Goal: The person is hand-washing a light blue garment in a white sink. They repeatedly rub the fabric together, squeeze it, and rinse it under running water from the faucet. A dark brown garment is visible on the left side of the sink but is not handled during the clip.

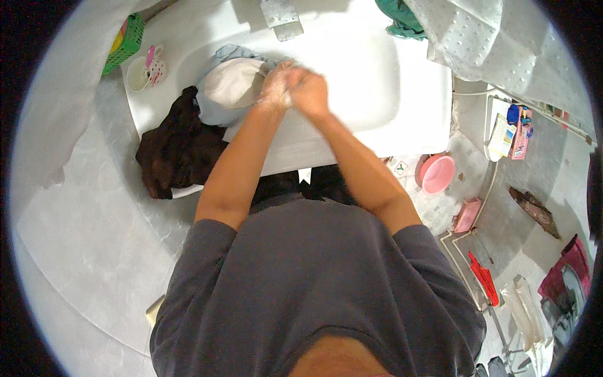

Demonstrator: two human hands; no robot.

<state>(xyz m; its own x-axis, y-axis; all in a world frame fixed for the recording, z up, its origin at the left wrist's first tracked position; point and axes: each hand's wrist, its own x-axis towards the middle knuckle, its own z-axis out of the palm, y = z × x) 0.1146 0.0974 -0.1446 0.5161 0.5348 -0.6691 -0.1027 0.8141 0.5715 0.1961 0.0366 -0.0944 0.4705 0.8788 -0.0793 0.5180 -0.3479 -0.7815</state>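
My left hand [277, 87] and my right hand [308, 89] are pressed together over a white sink [417, 127]. Both look curled, and motion blurs the fingers. White suds cover the left wrist. A light blue cloth [214, 110] lies in the left part of the sink and runs up to my left fingers, which appear closed on its edge. On top of it bulges a cream cloth [235, 82]. Whether my right fingers grip cloth too is hidden by the blur. Dark brown clothing [181, 146] hangs over the sink's front left rim.
A metal faucet [282, 21] projects from the back. On the left rim stand a polka-dotted cup [157, 70] and a green basket [125, 45]. Green cloth [403, 19] lies at the back right. A pink basin [438, 174] sits low on the right, past hanging plastic sheeting [485, 42].
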